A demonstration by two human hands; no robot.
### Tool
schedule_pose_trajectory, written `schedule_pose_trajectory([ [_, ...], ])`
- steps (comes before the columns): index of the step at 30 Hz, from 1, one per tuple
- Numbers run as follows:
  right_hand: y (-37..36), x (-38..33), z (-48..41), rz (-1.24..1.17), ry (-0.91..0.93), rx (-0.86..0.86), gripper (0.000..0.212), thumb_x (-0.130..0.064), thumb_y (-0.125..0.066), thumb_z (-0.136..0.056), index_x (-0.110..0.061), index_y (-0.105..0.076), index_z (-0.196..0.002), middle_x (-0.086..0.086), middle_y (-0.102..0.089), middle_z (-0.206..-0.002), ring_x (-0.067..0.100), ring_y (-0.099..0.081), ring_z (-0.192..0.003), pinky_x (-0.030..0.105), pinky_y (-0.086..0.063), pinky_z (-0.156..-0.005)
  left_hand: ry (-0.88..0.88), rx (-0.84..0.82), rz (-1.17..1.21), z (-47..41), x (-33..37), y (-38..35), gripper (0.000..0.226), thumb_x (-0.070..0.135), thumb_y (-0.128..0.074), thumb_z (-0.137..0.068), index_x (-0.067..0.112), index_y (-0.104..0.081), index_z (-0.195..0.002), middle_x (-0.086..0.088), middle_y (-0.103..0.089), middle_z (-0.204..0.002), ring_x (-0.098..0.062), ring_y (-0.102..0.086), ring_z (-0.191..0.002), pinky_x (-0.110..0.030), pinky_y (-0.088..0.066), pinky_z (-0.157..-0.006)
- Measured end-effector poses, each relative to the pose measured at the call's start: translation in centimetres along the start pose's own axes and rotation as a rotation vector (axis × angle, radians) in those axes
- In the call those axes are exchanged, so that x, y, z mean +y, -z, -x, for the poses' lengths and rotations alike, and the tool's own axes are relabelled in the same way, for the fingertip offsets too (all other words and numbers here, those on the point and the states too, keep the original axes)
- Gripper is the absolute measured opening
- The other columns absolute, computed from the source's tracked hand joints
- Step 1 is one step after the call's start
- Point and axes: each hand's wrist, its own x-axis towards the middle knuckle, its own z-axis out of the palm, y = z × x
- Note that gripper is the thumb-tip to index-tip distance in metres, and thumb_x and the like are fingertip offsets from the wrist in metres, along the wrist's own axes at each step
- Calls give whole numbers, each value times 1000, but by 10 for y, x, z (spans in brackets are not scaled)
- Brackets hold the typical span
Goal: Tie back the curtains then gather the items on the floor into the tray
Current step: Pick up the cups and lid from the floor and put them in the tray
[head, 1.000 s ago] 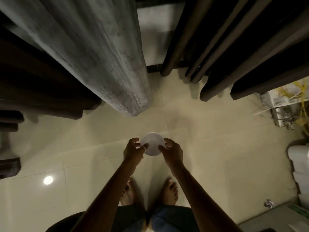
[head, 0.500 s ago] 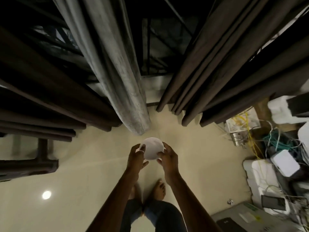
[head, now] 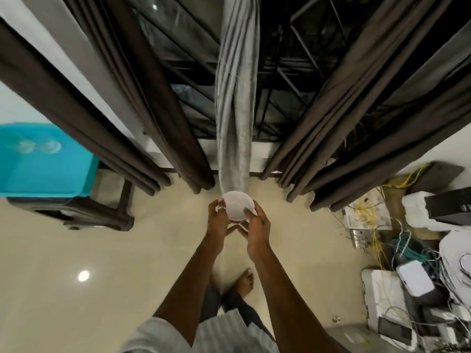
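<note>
Both hands are raised in front of the chest around a small white round object [head: 238, 206], probably a roll of tape or a shallow cup, though the view is too soft to settle which. The left hand [head: 218, 222] curls its fingers narrowly against the near left rim, and the right hand [head: 257, 226] closes on the right rim, so the thing is pinched between them, likely being readied as a tie. It sits just in front of the hem of the grey curtain [head: 235, 118], which hangs gathered into a narrow column against the dark window grille [head: 285, 105]. Brown curtains [head: 153, 105] hang in loose folds on either side, not yet tied. The cream tiled floor [head: 76, 289] is glossy and shows a lamp's reflection. A turquoise tray [head: 43, 161] rests on a dark stool at left; tangled cables [head: 397, 248] and white boxes crowd the right.
</note>
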Motion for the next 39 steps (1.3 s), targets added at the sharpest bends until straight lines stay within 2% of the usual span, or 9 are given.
schedule_pose_trajectory([
  [4,-18,9,20,70,51,-72,40,-12,-59,-97,-26,-63,-134,6,-62,-134,32,-61,-117,30,-61,-72,-41,41,38,21,8,24,28,39,-37,-107,34,-42,-135,-12,-50,-136,-28,-61,-106,-33,-55,-70],
  [8,-37,29,41,103,60,-119,39,-17,-58,-98,-28,-61,-135,4,-60,-136,30,-60,-119,39,-61,-88,-47,99,106,37,16,51,23,39,-37,-107,35,-45,-128,-9,-51,-131,-25,-61,-101,-30,-54,-63],
  [13,-72,54,66,150,53,-163,39,-17,-58,-99,-26,-61,-137,5,-59,-136,30,-60,-118,38,-61,-88,-82,139,199,50,20,102,22,38,-37,-108,32,-46,-127,-9,-51,-127,-21,-60,-94,-32,-54,-64],
  [18,-121,88,96,214,55,-191,45,-15,-59,-100,-25,-56,-144,7,-59,-136,29,-64,-113,43,-60,-92,-141,122,248,60,21,173,33,40,-40,-106,28,-46,-136,-9,-55,-129,-22,-63,-103,-33,-55,-71],
  [21,-147,116,121,240,60,-222,47,-16,-59,-100,-25,-54,-146,8,-59,-137,28,-63,-115,41,-61,-90,-139,141,285,67,23,219,34,40,-43,-106,29,-47,-138,-6,-56,-128,-18,-63,-99,-32,-55,-72],
  [26,-178,159,148,254,57,-240,44,-17,-62,-100,-24,-57,-143,10,-62,-137,26,-66,-113,35,-61,-84,-126,138,307,77,25,286,36,39,-49,-104,27,-52,-138,-7,-55,-135,-30,-59,-116,-35,-56,-79],
  [28,-199,175,163,265,58,-256,42,-16,-62,-99,-23,-59,-141,11,-63,-136,26,-67,-111,36,-61,-84,-123,144,322,80,30,317,35,37,-49,-105,26,-52,-138,-7,-54,-136,-29,-57,-116,-37,-54,-85],
  [32,-234,193,180,349,87,-290,44,-18,-62,-100,-22,-57,-143,8,-60,-138,27,-66,-113,39,-61,-90,-159,172,324,80,38,358,38,40,-48,-105,26,-48,-140,-5,-52,-139,-24,-54,-115,-34,-53,-85],
  [39,-288,216,183,443,89,-353,44,-21,-62,-101,-22,-55,-144,6,-60,-137,26,-67,-110,42,-61,-91,-166,202,344,65,55,413,45,41,-51,-103,28,-45,-145,-6,-50,-146,-23,-54,-117,-42,-50,-99],
])
